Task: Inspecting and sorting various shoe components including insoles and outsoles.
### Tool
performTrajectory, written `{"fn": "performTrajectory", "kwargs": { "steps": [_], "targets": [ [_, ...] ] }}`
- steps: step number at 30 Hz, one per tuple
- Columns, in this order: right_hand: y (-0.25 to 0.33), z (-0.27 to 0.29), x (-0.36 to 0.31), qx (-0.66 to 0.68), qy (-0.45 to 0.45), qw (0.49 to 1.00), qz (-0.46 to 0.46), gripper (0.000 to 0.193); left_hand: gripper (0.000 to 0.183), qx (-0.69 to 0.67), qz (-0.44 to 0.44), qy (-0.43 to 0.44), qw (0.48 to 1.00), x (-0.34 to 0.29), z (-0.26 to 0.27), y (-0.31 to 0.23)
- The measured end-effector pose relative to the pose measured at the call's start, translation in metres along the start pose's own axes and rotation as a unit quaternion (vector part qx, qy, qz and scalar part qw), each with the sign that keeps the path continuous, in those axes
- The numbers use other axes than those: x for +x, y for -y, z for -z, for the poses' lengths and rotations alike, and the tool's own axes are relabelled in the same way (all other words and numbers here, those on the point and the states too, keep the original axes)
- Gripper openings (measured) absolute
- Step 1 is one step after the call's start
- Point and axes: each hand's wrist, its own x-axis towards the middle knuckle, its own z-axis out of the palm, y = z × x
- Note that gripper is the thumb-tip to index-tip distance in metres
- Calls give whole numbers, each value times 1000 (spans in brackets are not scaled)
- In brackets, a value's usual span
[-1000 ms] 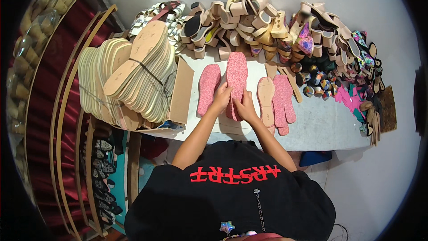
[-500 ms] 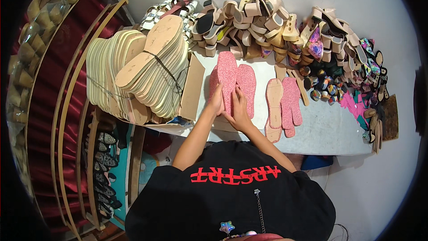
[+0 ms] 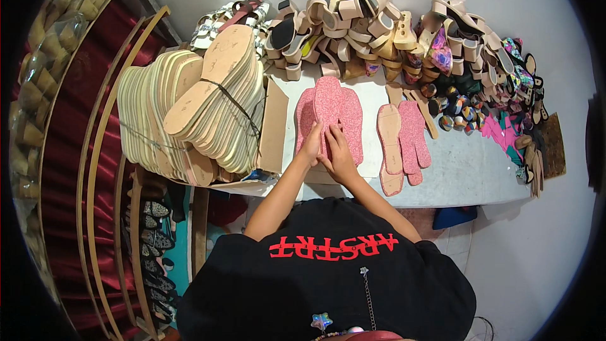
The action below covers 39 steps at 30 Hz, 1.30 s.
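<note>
A pink speckled shoe insole (image 3: 327, 98) is held upright between my two hands, its lower end hidden by them. My left hand (image 3: 311, 145) grips its left edge, thumb along the surface. My right hand (image 3: 339, 156) closes on its lower right edge, fingers curled against it. Behind it lie more pink insoles, one showing on the right (image 3: 353, 117) and one on the left (image 3: 305, 104), over a white sheet (image 3: 372, 95). Further right are a tan insole with a pink rim (image 3: 390, 136) and overlapping pink insoles (image 3: 413, 132).
A cardboard box (image 3: 273, 129) packed with tied tan insoles (image 3: 218, 101) stands at left. Piled heeled sandals (image 3: 347, 25) line the wall behind. Round multicoloured pieces (image 3: 459, 117) and pink fabric straps (image 3: 502, 136) lie on the table (image 3: 480, 177) at right. Wooden racks (image 3: 91, 151) stand far left.
The held insole has come slightly lower and nearer to the ones behind it. Both hands keep their hold with little movement. The view has shifted slightly.
</note>
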Motion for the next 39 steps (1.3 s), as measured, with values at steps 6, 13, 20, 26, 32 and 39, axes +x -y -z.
{"fn": "performTrajectory", "kwargs": {
  "steps": [6,13,20,26,32,39],
  "targets": [
    [-3,-4,-2,32,40,999,-2,55,37,15,11,-110,994,-4,-13,-7],
    [-14,7,-4,58,10,995,-79,34,26,400,-92,-343,845,16,44,2],
    [-42,27,-10,91,-97,979,-154,29,45,505,-93,-330,792,21,47,-4],
    [-49,21,-18,-94,-38,974,-201,62,54,594,-85,-349,720,22,42,-9],
    [-37,7,-5,-163,39,939,-301,92,53,629,-87,-342,692,19,37,-8],
    [-43,-2,-8,-144,44,926,-347,90,59,714,-96,-345,602,15,24,0]
  ]
}}
